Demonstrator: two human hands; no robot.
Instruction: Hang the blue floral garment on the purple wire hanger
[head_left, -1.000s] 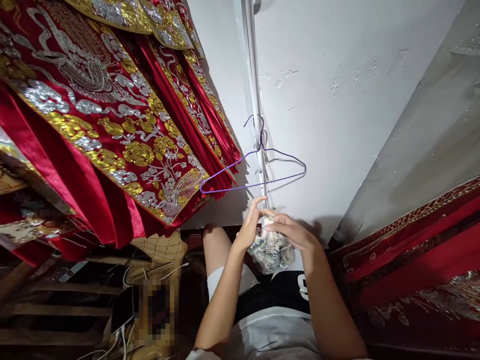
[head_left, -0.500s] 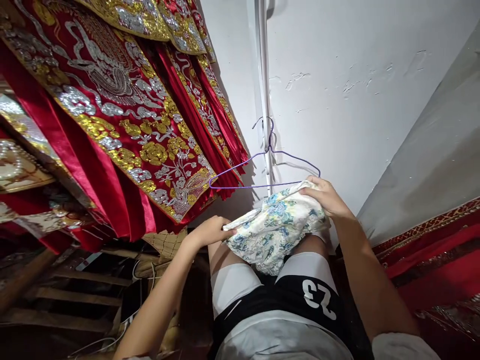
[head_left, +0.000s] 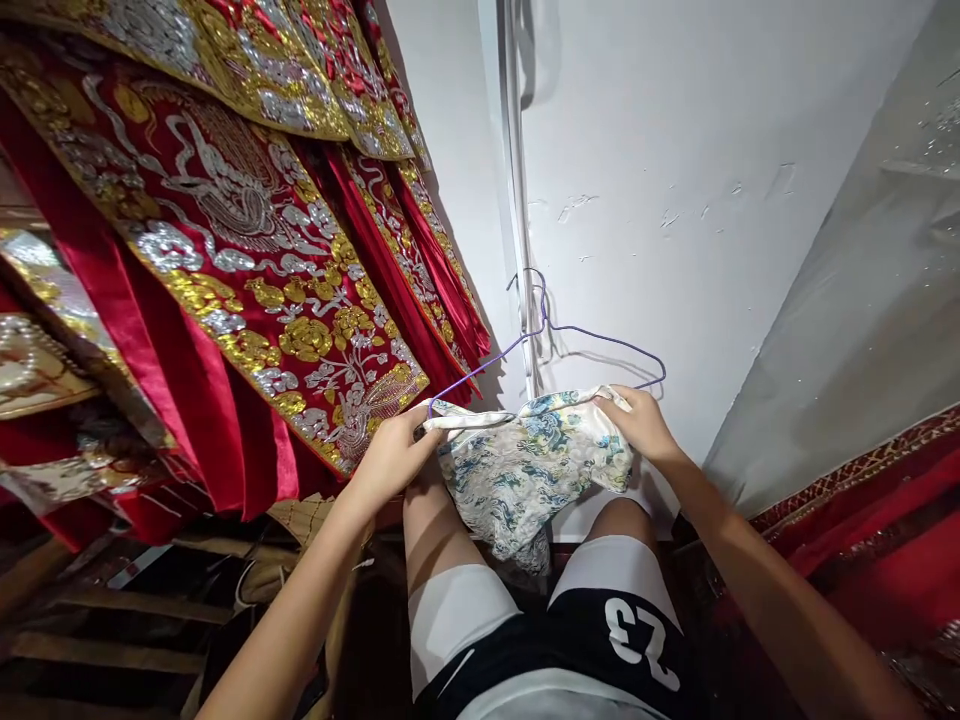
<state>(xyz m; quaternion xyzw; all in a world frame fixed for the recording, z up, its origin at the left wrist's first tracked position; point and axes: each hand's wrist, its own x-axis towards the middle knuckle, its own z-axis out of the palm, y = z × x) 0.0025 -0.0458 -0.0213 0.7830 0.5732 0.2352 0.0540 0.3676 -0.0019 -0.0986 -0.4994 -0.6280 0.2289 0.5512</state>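
A white floral garment (head_left: 536, 465) with blue and yellow print hangs between my hands, its top edge stretched sideways; its exact kind is unclear. My left hand (head_left: 397, 445) is closed on the left end of that edge, at the left corner of a purple wire hanger (head_left: 600, 337). This hanger corner appears tucked inside the garment's opening. Pinching the right end of the edge, my right hand (head_left: 637, 415) sits just below the hanger's right corner, which is outside the cloth. The hanger's lower bar is mostly hidden by the fabric.
Red embroidered hangings (head_left: 300, 300) with gold and silver sequins fill the left side. A white wall (head_left: 675, 200) with a vertical pipe (head_left: 512, 150) stands ahead, the hanger hook beside the pipe. Wooden slats (head_left: 112, 600) lie lower left; red cloth (head_left: 885, 530) is at right.
The garment's left end has come up over the hanger's left corner with my left hand. The hanger now tilts and sits lower in view. My right hand still holds the right end.
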